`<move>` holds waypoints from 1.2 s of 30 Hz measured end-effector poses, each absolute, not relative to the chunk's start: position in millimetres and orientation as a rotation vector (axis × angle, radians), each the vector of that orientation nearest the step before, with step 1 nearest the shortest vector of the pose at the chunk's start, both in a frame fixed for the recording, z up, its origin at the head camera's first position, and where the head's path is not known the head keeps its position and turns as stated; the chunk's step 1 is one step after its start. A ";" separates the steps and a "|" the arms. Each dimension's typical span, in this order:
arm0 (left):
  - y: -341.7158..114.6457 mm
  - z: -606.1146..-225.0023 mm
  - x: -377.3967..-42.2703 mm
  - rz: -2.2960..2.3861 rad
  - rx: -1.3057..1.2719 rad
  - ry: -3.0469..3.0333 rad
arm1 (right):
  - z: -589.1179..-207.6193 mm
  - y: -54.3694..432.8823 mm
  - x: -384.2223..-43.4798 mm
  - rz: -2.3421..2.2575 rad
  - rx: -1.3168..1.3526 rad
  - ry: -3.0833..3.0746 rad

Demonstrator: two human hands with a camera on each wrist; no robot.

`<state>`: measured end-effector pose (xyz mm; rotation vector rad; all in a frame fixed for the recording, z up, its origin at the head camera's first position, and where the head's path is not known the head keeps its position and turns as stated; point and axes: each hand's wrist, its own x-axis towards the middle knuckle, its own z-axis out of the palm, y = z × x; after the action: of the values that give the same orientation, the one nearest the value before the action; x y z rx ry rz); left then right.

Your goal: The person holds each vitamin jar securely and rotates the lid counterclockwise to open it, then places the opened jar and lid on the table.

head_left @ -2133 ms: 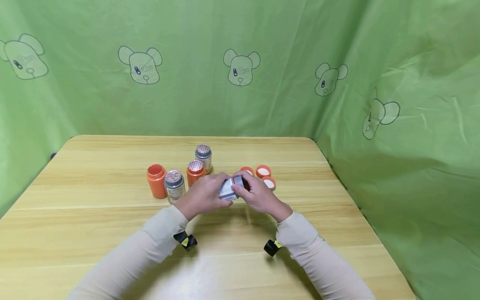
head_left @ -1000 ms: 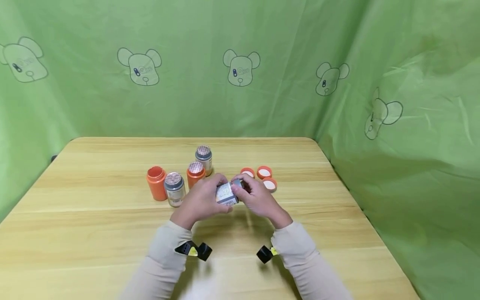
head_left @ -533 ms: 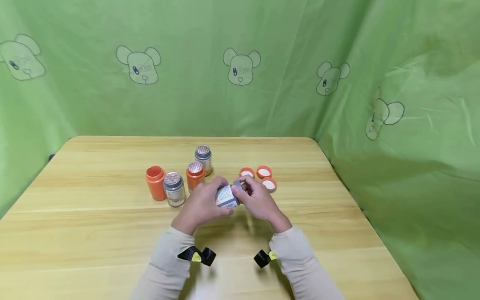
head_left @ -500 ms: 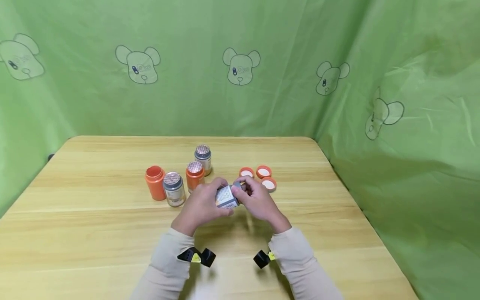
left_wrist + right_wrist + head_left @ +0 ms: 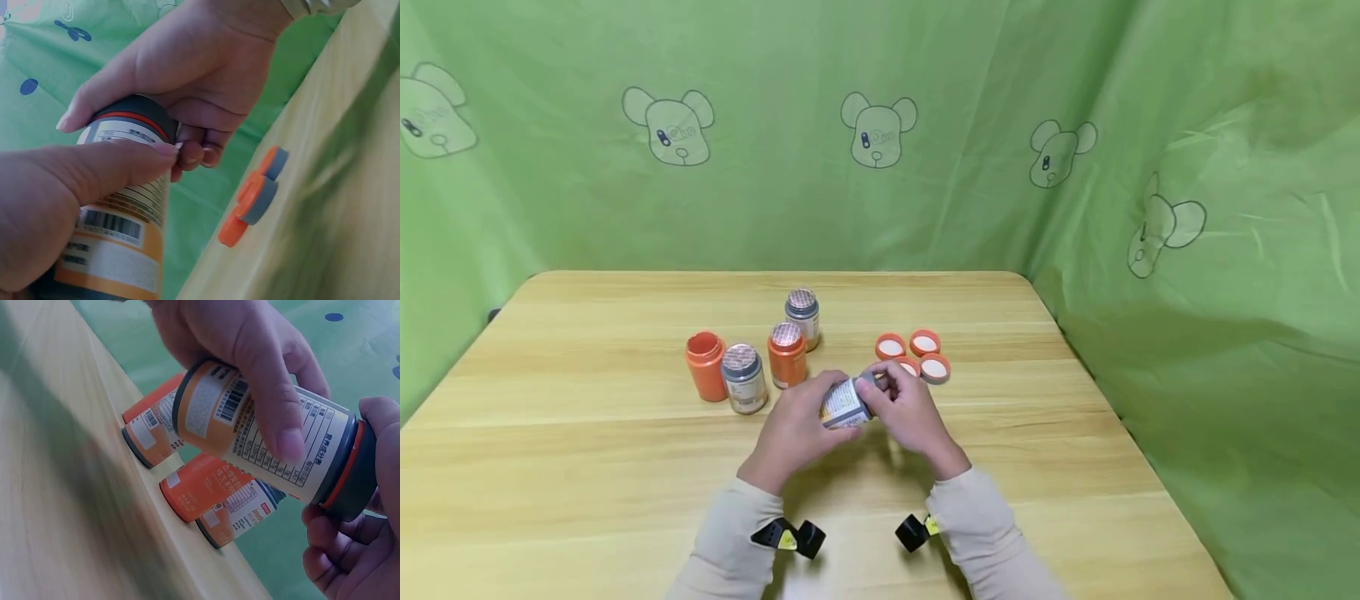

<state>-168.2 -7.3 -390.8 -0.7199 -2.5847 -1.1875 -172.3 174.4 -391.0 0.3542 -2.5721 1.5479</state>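
A supplement bottle (image 5: 842, 405) with a white and orange label lies tilted between my hands above the table. My left hand (image 5: 792, 432) grips its body, thumb across the label. The fingers of my right hand (image 5: 913, 417) pinch the dark grey cap (image 5: 357, 478) at its end. Both wrist views show a red ring (image 5: 134, 117) at this cap, which sits on the bottle neck. Parts of the cap are covered by the right fingers.
Left of my hands stand an orange bottle (image 5: 707, 368) with an open mouth, a foil-sealed grey one (image 5: 746, 382), a foil-sealed orange one (image 5: 787, 363) and another sealed grey one (image 5: 803, 321). Several upturned caps (image 5: 935, 367) lie beyond my right hand on the wooden table (image 5: 587, 467).
Both hands have come slightly nearer to me and to the left with the bottle. One more cap on the table shows from behind my right hand. The standing bottles remain in place.
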 end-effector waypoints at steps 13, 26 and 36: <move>-4.1 -401.2 -165.0 -1.108 -0.774 -2.408 | -401.3 172.4 -165.5 1.486 0.330 -2.450; -5.1 -401.7 -168.8 -1.054 -0.752 -2.364 | -402.6 172.4 -170.5 1.458 0.348 -2.475; -6.3 -403.0 -171.4 -1.024 -0.804 -2.345 | -407.2 174.2 -169.3 1.516 0.312 -2.483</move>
<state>-171.4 -6.3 -403.0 -0.8039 -2.3452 -1.0240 -169.3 174.2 -407.2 0.3118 -2.4834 1.5164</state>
